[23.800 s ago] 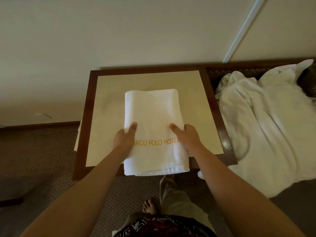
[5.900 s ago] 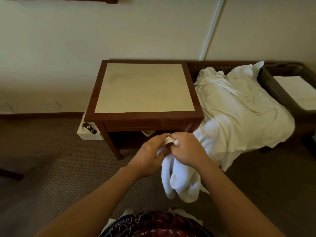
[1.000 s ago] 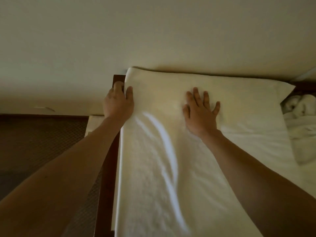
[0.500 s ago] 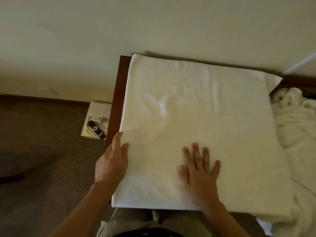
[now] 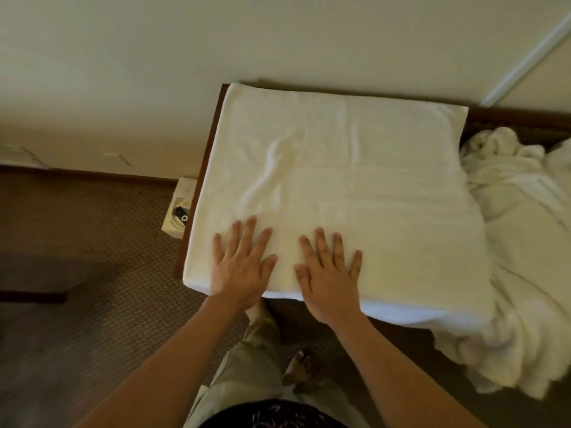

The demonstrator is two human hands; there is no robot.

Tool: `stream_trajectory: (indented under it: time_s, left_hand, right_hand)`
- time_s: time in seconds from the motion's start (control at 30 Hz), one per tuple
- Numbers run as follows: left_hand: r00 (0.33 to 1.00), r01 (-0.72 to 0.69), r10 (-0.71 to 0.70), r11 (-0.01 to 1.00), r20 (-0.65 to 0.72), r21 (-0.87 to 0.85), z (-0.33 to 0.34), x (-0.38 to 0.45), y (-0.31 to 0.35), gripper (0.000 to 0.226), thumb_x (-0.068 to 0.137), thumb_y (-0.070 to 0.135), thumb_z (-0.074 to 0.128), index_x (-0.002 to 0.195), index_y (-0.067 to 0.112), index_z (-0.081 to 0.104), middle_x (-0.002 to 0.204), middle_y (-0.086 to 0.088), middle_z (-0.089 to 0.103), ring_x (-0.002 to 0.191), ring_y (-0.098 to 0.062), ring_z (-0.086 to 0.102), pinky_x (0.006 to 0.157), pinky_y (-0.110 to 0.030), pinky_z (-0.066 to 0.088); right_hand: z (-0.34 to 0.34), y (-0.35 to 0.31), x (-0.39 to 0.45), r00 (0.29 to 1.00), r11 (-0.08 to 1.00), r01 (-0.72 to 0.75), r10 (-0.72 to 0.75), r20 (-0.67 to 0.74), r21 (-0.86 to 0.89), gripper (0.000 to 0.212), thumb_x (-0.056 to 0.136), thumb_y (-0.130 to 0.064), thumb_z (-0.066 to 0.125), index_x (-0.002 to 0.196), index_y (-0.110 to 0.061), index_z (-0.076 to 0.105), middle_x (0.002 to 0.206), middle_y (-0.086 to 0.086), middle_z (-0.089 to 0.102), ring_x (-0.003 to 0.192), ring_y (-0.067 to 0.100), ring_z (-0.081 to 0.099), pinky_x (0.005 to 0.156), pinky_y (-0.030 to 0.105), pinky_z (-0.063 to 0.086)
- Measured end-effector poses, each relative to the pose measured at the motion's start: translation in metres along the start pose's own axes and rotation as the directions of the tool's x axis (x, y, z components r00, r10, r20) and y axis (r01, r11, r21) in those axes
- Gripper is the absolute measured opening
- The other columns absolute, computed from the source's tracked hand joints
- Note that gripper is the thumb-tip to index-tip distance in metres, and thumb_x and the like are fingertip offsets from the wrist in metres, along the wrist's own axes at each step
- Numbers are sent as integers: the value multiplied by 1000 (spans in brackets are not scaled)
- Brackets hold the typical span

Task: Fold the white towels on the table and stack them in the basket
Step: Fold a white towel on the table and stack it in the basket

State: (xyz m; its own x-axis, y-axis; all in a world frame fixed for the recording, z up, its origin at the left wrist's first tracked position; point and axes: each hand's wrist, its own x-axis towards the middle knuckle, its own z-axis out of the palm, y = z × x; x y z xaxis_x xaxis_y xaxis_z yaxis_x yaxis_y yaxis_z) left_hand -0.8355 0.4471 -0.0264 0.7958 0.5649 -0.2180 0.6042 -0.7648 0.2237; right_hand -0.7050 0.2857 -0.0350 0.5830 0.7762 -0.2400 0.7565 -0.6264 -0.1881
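A white towel (image 5: pixel 355 168) lies spread flat over the small wooden table (image 5: pixel 200 186), covering nearly all of its top and hanging over the right side. A soft wrinkle runs down its left half. My left hand (image 5: pixel 242 264) lies flat on the towel near the front edge, fingers spread. My right hand (image 5: pixel 329 273) presses flat beside it, also with straight, spread fingers. The basket is out of view.
A heap of crumpled white towels (image 5: pixel 522 242) lies to the right of the table. A white box with a black remote (image 5: pixel 180 213) sits on the carpet by the table's left side. The wall stands right behind the table.
Both hands slid from the towel's far part to its front edge. My left hand moved off the towel's left edge and now lies flat on top. The wrinkle is smaller.
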Motion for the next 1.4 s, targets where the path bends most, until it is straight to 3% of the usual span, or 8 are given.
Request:
stream_trajectory:
  time_s: [0.13, 0.37, 0.53, 0.7, 0.87, 1.1, 1.23, 1.4]
  left_hand:
    - [992, 119, -118, 992, -42, 37, 2, -19, -39, 71, 99, 66, 3, 163, 36, -4, 170, 4, -16, 156, -21, -17, 127, -51, -6]
    - [931, 363, -364, 931, -35, -45, -4, -33, -32, 67, 106, 51, 20, 165, 21, 7, 172, -7, -8, 157, -34, -11, 125, -59, -6]
    - [999, -27, 24, 996, -46, -79, 3, -38, 62, 62, 103, 49, 24, 161, 28, 21, 172, -7, -3, 157, -35, -8, 125, -56, -6]
    - [949, -304, 302, 953, 90, 7, 8, -18, 132, 59, 107, 47, 30, 162, 32, 15, 171, -2, -16, 156, -30, -16, 125, -56, -6]
    - [940, -302, 292, 953, 174, 32, 18, -2, 135, 57, 106, 50, 33, 160, 34, 23, 172, -3, -3, 157, -31, -4, 126, -53, 6]
    - [959, -284, 285, 955, 3, -85, 20, 10, 146, 40, 94, 38, 58, 132, 27, 60, 154, -5, 42, 145, -33, 33, 116, -54, 31]
    - [907, -421, 421, 899, -27, -122, 24, 30, 170, 38, 93, 32, 59, 131, 27, 60, 155, -5, 40, 148, -35, 30, 117, -57, 30]
    - [837, -542, 547, 822, -23, -178, 32, 33, 208, 37, 90, 24, 63, 127, 25, 62, 155, -7, 41, 148, -37, 29, 116, -59, 28]
  right_hand:
    - [-11, 85, -31, 969, 969, -248, 247, 26, 18, 60, 104, -59, 2, 161, -43, -7, 170, -10, -16, 157, 23, -15, 120, 65, -4]
    - [-30, 167, -85, 735, 732, -674, 678, -3, 103, 63, 106, -51, 11, 164, -29, -2, 171, -5, -16, 157, 28, -13, 119, 69, -2]
    - [-15, 124, -81, 804, 788, -572, 594, -33, 229, 56, 108, -40, 28, 162, -31, 15, 172, -3, -1, 158, 24, -7, 118, 69, 2]
    - [-25, 153, -84, 600, 548, -702, 799, -37, 455, 57, 106, -42, 37, 160, -30, 21, 172, 1, 5, 157, 25, 4, 119, 67, 9]
    - [-33, 196, -94, 535, 272, -572, 839, 101, 774, 70, 105, -42, 47, 163, -17, 17, 169, 8, 21, 152, 30, 28, 122, 51, 26]
    - [-35, 206, -88, 412, -283, -286, 826, 384, 916, 54, 109, -46, 39, 156, -19, 39, 153, 4, 45, 134, 24, 45, 110, 39, 38]
    - [-29, 222, -87, 407, -401, -201, 796, 449, 894, 63, 102, -61, 43, 155, -27, 41, 156, -3, 45, 140, 25, 43, 120, 47, 33]
    - [-31, 236, -96, 407, -448, -255, 754, 515, 857, 57, 100, -61, 48, 145, -27, 53, 139, -3, 57, 127, 25, 53, 102, 45, 38]
